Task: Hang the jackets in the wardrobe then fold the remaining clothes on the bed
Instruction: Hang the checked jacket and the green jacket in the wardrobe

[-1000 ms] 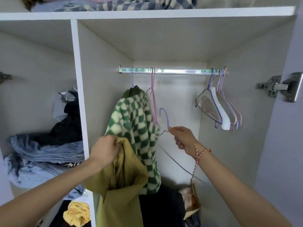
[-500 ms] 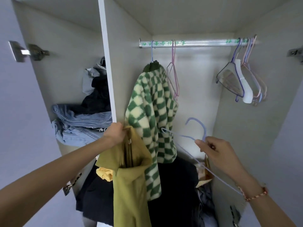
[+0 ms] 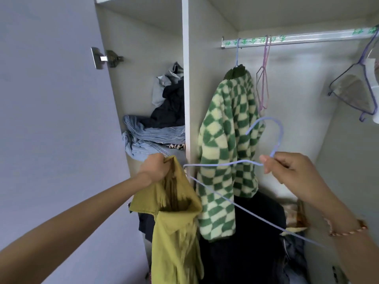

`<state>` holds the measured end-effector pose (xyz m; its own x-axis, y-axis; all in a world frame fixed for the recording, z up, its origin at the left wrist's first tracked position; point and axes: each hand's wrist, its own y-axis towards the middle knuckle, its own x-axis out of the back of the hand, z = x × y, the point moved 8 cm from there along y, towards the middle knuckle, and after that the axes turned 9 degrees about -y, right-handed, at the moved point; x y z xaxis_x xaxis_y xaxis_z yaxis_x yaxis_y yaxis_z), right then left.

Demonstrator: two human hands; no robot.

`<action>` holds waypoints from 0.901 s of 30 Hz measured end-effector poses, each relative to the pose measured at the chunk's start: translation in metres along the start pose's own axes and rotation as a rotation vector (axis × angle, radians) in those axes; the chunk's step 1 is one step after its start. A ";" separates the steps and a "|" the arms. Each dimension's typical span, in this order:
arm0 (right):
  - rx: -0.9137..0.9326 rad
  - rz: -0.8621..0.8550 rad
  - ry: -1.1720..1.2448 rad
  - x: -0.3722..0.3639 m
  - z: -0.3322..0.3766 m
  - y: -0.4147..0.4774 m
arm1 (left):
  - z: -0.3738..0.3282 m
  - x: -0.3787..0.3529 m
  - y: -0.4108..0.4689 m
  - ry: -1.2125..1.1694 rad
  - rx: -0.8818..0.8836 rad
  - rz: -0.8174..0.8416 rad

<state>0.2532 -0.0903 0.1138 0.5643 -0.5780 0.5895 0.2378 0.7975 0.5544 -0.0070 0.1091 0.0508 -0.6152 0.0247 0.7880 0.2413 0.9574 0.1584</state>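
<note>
A yellow-green jacket (image 3: 176, 232) is held up by its top edge in the left hand (image 3: 156, 167). The fingers are curled tight round the cloth, in front of the white wall (image 3: 185, 78) that splits the wardrobe in two. The rest of the jacket is left hanging loose below the hand.

A thin blue wire hanger (image 3: 217, 165) is pinched at its neck by the thumb and fingers of the right hand (image 3: 287, 171). The hook is pointed up. One end of the hanger is held close to the left hand and the jacket's open top. It cannot be told if the tip is touching the cloth. A red string bracelet (image 3: 348, 230) is worn on the right wrist.

Behind the hanger, a green and cream checked fleece jacket (image 3: 225, 140) is hung from the silver rail (image 3: 297, 38). Just beside it, a bare pink hanger (image 3: 263, 89) is hung on the same rail. More bare hangers (image 3: 352, 87) are seen at the far right end.

A heap of dark clothes (image 3: 256, 232) is piled on the wardrobe floor under the checked jacket. In the left part, blue jeans (image 3: 153, 138) are stacked, with dark and pale clothes heaped on top.
</note>
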 end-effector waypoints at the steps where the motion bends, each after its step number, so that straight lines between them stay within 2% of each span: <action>1: 0.003 0.008 0.050 -0.001 0.004 0.004 | 0.010 0.009 -0.004 0.030 0.026 -0.016; 4: 0.047 0.082 0.109 -0.023 0.022 0.005 | 0.021 0.018 -0.011 0.078 0.071 -0.017; 7: 0.122 0.194 0.077 -0.077 0.037 0.000 | 0.036 0.020 -0.017 0.114 0.131 0.032; 11: 0.125 0.241 0.123 -0.136 0.042 0.002 | 0.037 0.022 -0.026 0.099 0.134 0.106; 14: 0.159 0.222 0.130 -0.169 0.054 0.000 | 0.026 0.021 -0.039 -0.007 0.100 0.145; 17: 0.026 0.178 0.261 -0.201 0.049 -0.006 | 0.007 0.018 -0.057 -0.171 0.042 0.141; 20: -0.104 0.244 0.521 -0.236 0.052 -0.012 | -0.017 0.013 -0.076 -0.276 -0.070 0.167; 22: -0.072 0.261 0.572 -0.244 0.062 -0.005 | -0.023 0.018 -0.081 -0.234 -0.089 0.255; 24: -0.003 0.232 0.522 -0.238 0.068 0.006 | -0.025 0.032 -0.083 -0.120 -0.093 0.345; 27: 0.077 0.253 0.429 -0.230 0.072 0.020 | -0.014 0.061 -0.073 0.318 -0.108 0.254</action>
<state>0.0710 0.0465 0.0316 0.8745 -0.2323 0.4257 0.0016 0.8791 0.4766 -0.0514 0.0362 0.0958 -0.2676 0.1502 0.9518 0.4433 0.8962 -0.0167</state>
